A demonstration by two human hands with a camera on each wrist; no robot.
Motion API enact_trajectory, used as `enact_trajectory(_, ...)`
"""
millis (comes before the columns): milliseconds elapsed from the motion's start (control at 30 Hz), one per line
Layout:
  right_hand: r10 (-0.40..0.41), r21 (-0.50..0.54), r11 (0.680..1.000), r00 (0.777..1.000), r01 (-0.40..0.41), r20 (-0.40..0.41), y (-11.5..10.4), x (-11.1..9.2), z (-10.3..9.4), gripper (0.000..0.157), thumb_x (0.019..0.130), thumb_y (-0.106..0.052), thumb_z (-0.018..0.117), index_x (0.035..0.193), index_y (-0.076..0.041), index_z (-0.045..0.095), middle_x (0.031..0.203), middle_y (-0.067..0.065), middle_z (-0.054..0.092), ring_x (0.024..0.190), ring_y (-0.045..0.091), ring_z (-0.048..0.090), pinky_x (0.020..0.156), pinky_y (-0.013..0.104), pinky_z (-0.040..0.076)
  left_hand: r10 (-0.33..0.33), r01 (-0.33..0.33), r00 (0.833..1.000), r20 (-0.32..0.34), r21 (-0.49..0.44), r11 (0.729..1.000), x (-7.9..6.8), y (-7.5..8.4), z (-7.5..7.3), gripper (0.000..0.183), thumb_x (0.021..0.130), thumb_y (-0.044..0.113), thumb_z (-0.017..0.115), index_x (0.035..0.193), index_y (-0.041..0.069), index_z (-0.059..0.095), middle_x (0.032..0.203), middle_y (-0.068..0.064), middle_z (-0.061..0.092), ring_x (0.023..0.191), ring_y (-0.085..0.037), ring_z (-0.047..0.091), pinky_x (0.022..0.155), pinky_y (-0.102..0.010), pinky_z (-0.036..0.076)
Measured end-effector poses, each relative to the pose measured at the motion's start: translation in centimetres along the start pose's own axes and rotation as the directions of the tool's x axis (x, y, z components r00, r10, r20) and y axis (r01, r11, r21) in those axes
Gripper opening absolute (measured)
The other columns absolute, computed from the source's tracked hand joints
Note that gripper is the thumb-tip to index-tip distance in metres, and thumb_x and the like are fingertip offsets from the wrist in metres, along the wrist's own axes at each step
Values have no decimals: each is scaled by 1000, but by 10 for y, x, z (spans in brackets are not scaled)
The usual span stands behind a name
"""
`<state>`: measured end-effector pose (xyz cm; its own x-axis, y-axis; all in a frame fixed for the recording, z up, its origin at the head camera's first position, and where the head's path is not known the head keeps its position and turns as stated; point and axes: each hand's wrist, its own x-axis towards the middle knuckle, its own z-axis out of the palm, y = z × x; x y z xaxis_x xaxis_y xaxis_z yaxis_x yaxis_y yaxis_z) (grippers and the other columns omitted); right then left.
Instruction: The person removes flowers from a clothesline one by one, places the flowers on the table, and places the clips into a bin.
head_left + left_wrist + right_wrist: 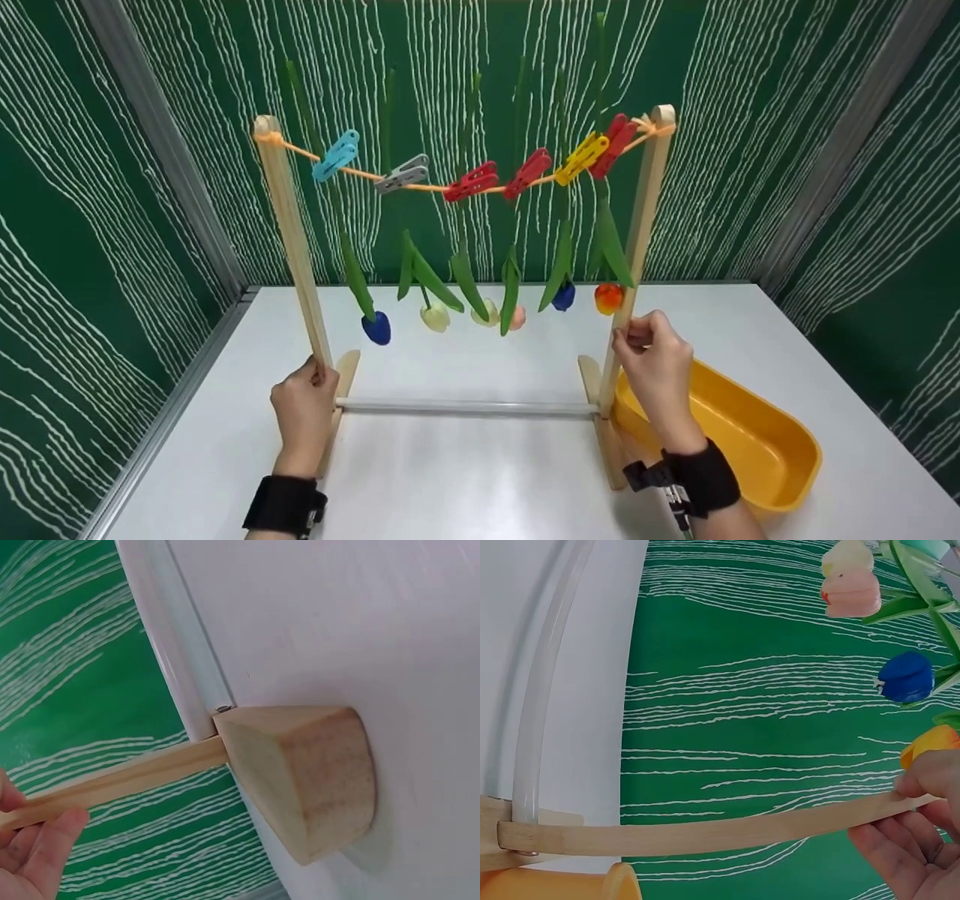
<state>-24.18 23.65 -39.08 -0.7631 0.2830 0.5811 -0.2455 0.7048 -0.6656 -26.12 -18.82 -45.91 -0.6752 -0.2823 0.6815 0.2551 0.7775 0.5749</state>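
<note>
A wooden rack stands on the table, with a left post [295, 247] and a right post [649, 202]. My left hand [304, 401] pinches the left post near its foot. Higher up, my right hand [656, 367] grips the right post between thumb and fingers, just below an orange tulip [608, 298]. An orange cord [427, 187] sags between the post tops. Clothespins in blue [335, 156], grey [403, 174], yellow [583, 158] and red [471, 181] hold several artificial tulips upside down, among them a blue one [376, 328] and a cream one [435, 316].
A yellow tray [780, 420] sits right of the rack, partly behind my right forearm. A pale crossbar [465, 406] joins the posts low down, and wooden feet [322, 780] rest on the white table [465, 480]. Green walls with white streaks [480, 45] enclose the table.
</note>
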Motion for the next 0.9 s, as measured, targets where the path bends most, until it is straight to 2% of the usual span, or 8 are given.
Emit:
enact_trajectory(100, -2, -2, 1000, 1000, 2, -8, -1, 1, 0, 16, 83, -3, 69, 92, -1, 55, 86, 12, 68, 77, 22, 66, 72, 37, 56, -11, 11, 1000, 4, -18, 1000, 1, 1, 0, 18, 83, 1, 63, 94, -10, 70, 71, -21, 69, 47, -21, 63, 37, -8, 38)
enact_trajectory(200, 4, 4, 1000, 1000, -4, -1, -2, 3, 0, 15, 84, -2, 68, 93, -1, 55, 87, 13, 68, 78, 22, 65, 73, 38, 56, -28, 29, 1000, 7, -29, 999, 2, 2, -1, 19, 84, 1, 62, 97, -11, 69, 71, -21, 69, 47, -22, 63, 37, -6, 36)
enact_trajectory(400, 22, 18, 1000, 1000, -22, 14, -1, 3, 1, 16, 84, -2, 67, 94, -1, 55, 88, 14, 67, 79, 24, 65, 74, 39, 56, -31, 31, 1000, 6, -22, 999, 1, 0, -1, 20, 83, 1, 63, 98, -10, 69, 71, -19, 69, 45, -19, 62, 35, -13, 40)
enact_trajectory(533, -4, 16, 1000, 1000, 4, 7, 1, 4, 2, 16, 84, -3, 68, 93, -1, 55, 86, 13, 67, 78, 23, 66, 71, 39, 57, -16, 16, 1000, -9, -3, 1000, 1, 0, 0, 20, 82, 2, 64, 97, -11, 70, 71, -19, 69, 47, -21, 63, 37, -20, 44)
enact_trajectory(733, -16, 12, 1000, 1000, 16, 6, 2, 7, 3, 16, 85, -5, 68, 93, -2, 54, 86, 12, 67, 77, 22, 66, 69, 38, 57, -47, 47, 999, 5, -12, 999, 3, 2, 0, 22, 83, 3, 64, 100, -11, 69, 74, -21, 70, 51, -23, 64, 36, -19, 43)
enact_trajectory(900, -8, 25, 1000, 1000, 7, 26, 2, 7, 4, 16, 85, -4, 67, 93, -2, 54, 87, 12, 68, 78, 23, 66, 72, 38, 57, -50, 50, 999, 4, -27, 998, 6, 1, 2, 22, 84, 2, 63, 101, -12, 68, 76, -23, 69, 56, -25, 66, 40, -27, 48)
